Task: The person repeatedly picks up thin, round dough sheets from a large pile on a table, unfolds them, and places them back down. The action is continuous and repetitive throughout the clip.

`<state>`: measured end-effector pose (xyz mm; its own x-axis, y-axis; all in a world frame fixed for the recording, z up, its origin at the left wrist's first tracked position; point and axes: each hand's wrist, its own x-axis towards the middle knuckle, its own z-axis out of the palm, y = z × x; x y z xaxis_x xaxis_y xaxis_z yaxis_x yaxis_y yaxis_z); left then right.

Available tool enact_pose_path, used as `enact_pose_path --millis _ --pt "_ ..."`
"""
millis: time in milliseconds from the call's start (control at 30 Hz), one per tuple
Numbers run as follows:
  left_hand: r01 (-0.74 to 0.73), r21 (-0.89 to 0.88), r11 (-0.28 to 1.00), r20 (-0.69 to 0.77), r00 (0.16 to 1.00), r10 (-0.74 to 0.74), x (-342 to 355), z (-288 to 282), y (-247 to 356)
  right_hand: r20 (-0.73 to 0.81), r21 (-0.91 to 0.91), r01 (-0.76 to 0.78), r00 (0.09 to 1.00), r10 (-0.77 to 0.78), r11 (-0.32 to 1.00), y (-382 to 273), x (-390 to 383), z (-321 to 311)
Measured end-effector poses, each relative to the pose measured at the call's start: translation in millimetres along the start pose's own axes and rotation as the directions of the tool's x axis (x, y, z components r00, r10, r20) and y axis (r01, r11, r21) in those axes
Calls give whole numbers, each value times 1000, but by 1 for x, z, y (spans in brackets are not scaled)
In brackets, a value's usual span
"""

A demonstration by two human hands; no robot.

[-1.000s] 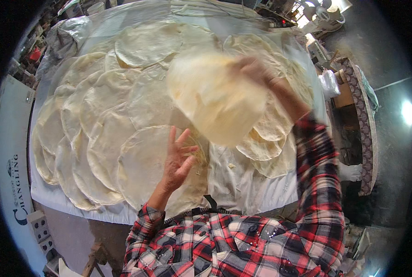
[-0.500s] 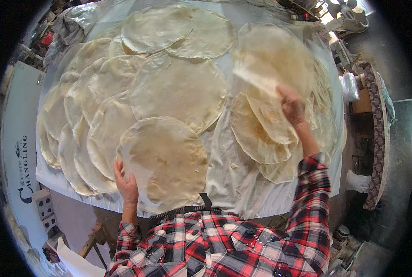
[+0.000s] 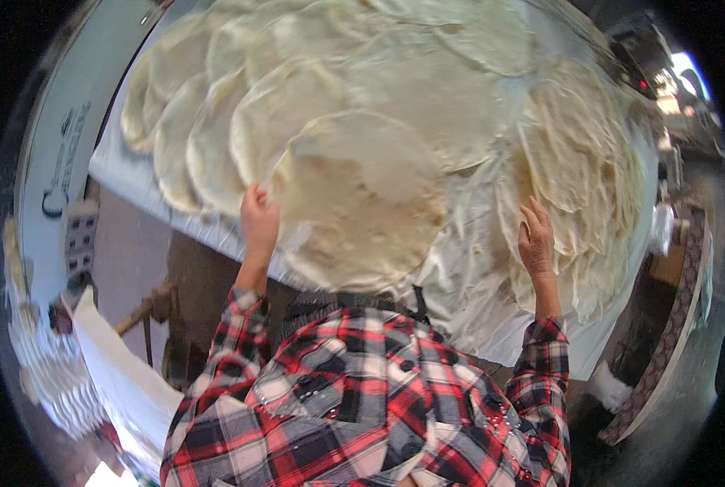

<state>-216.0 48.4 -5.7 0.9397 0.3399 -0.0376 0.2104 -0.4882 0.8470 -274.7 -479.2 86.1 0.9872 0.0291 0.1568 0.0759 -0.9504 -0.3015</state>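
Observation:
Closest to me on the covered table lies a thin round flatbread, pale at its far side and browner in the middle. The closed fingers of my left hand are at its left edge, seemingly pinching it; the fingertips are slightly blurred. On the right, my right hand is open, fingers apart, beside a heap of thin wrinkled flatbreads. Whether its fingertips touch the heap I cannot tell. Overlapping flatbreads fan out at the left. Behind the nearest one lies another large flatbread.
Pale plastic sheeting covers the table between the flatbreads. A long white chest or panel stands along the left. At the right is a bench with a patterned edge. Below left stand a perforated block and a wooden frame.
My right hand has let go of a flatbread, now on the right heap, and drawn back toward me. My left fingers have closed at the nearest flatbread's edge. The whole view has turned and shifted.

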Motion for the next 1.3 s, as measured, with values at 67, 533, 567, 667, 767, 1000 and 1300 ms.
enact_pose_path --millis 67,533,567,667,767,1000,1300 --pt "19 10 1000 34 999 -19 7 -7 4 -9 38 82 997 -82 996 -36 -2 12" --pt "340 -230 912 594 791 -145 32 -32 37 236 673 -56 961 -143 737 -270 17 121" --pt "369 -247 896 645 753 -132 33 -34 41 276 790 -175 957 -86 587 -279 16 130" --pt "435 -326 839 719 691 -80 25 -25 48 531 781 -479 847 -21 402 -287 33 144" --pt "439 -413 798 772 633 52 22 -20 44 648 740 -650 758 74 172 -310 51 149" --pt "528 -530 663 713 701 11 12 -13 46 617 787 -602 772 152 -137 -294 67 150" --pt "579 -446 683 776 631 -28 -9 -10 41 320 936 -231 872 370 -265 -172 90 -56"
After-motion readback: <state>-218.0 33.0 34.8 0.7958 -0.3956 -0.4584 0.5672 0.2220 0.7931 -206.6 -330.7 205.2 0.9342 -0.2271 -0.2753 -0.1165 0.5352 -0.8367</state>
